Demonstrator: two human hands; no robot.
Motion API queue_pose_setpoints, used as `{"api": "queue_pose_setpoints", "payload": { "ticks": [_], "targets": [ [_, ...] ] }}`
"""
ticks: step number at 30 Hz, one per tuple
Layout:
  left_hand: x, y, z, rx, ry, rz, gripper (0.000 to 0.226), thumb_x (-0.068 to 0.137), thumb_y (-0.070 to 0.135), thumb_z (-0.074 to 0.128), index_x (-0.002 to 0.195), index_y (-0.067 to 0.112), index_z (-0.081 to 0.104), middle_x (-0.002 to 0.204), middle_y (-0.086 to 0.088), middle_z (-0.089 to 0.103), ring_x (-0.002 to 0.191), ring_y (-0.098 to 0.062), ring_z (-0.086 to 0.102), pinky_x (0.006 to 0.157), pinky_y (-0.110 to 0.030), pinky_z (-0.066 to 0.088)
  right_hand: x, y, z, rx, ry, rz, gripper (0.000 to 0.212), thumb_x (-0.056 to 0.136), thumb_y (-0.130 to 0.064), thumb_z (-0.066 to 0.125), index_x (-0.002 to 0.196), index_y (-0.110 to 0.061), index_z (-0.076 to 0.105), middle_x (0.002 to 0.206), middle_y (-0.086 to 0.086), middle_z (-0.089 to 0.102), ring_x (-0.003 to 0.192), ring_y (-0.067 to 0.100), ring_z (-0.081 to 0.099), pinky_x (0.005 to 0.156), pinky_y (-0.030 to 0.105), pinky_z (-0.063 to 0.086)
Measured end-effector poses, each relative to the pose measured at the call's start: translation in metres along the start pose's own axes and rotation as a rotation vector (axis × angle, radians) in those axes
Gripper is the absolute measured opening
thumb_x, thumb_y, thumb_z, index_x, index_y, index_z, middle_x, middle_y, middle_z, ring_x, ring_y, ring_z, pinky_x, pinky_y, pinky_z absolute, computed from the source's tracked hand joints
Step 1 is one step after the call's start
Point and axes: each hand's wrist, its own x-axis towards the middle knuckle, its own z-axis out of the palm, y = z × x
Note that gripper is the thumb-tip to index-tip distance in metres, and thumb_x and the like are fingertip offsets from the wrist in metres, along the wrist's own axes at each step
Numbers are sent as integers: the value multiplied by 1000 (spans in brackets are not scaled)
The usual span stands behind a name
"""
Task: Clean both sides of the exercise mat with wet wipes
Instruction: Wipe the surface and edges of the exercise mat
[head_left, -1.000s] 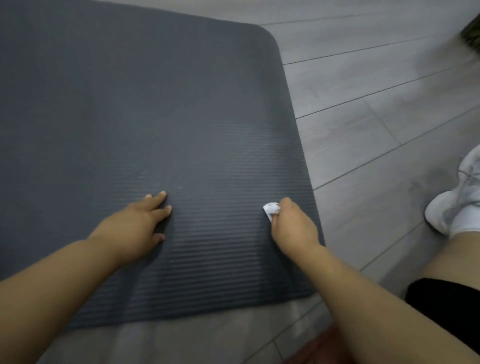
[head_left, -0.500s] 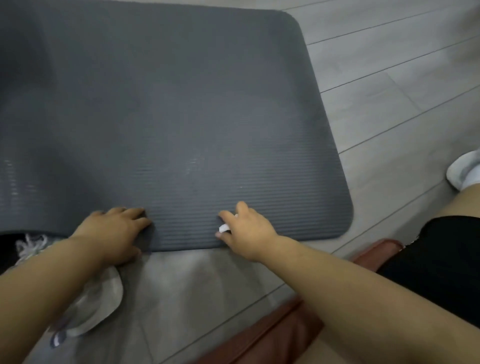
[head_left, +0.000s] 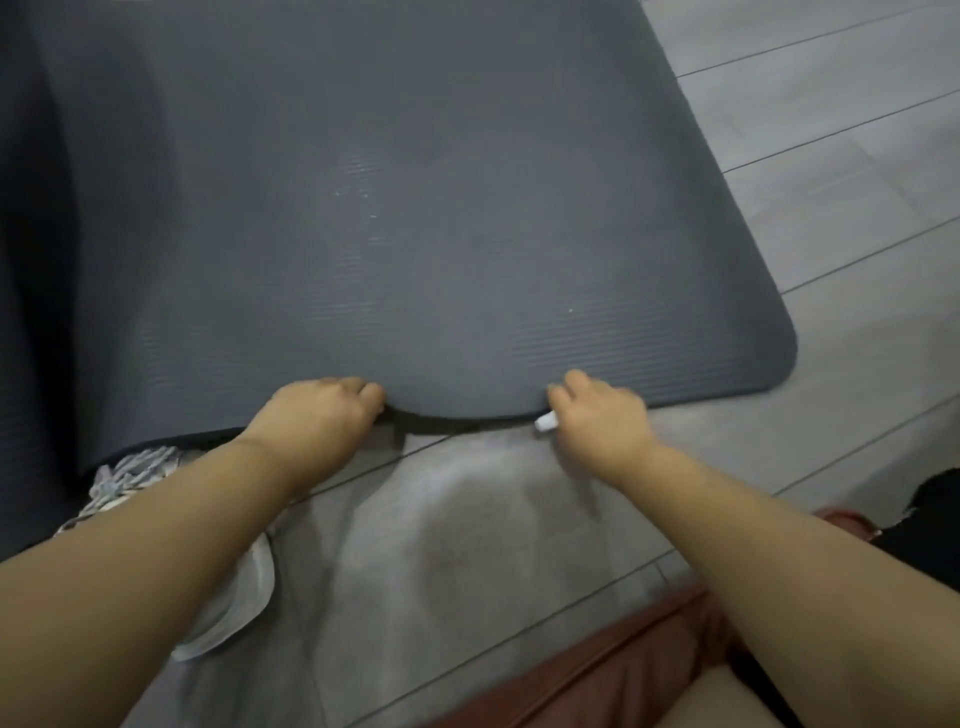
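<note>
The near edge of the dark grey ribbed foam exercise mat (head_left: 415, 234) is gripped by the left hand (head_left: 317, 421), fingers curled over the rim. A small white wadded wet wipe (head_left: 545, 422) is held in the right hand (head_left: 602, 421) and pokes out below its curled fingers; one finger is laid on the same edge. Btwn the two sets of fingers the rim is raised off the grey plank-pattern floor (head_left: 519, 519), w/ a dark gap shown under it. Beyond the fingertips the mat is spread flat.

Step judged: top side prob. done, and the edge is being taken up for flipping so the underside can be wiped. The next move would call for both grips to be lifted together and carried fwd over the mat, w/ the wipe kept pinched. The foam is likely to sag btwn the hands.

Behind the left wrist a white lace-up trainer (head_left: 234, 608) is seen. Below the right forearm is a reddish-brown cushion-like item (head_left: 597, 675).

No brand, label or writing can be read.
</note>
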Motion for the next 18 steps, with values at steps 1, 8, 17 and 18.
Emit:
{"api": "queue_pose_setpoints", "payload": {
  "ticks": [1,8,17,18],
  "targets": [
    [14,6,-2,-39,49,-1,36,47,1,90,66,7,60,54,-9,58,38,-28,55,30,-28,38,4,13,-9,41,-36,105,18,63,-7,69,80,-7,62,79,13,56,60,30,61,45,32,42],
    [81,40,-23,-167,318,46,16,63,2,76,66,6,62,54,-9,57,36,-28,52,30,-24,33,30,22,-31,178,-13,126,60,91,-33,50,145,-30,24,120,8,39,98,31,54,66,33,36],
    [25,-11,13,-51,125,-151,79,45,8,88,116,13,54,104,-15,65,81,-35,66,57,-41,53,60,81,-20,92,89,341,29,91,-7,43,119,-10,47,112,17,39,88,36,54,61,38,37],
    [22,-18,15,-38,107,-194,79,44,4,87,116,11,57,104,-17,65,80,-37,66,56,-43,53,61,100,-21,78,75,426,30,91,-7,44,121,-10,47,113,18,39,90,38,54,66,41,41]
  ]
}}
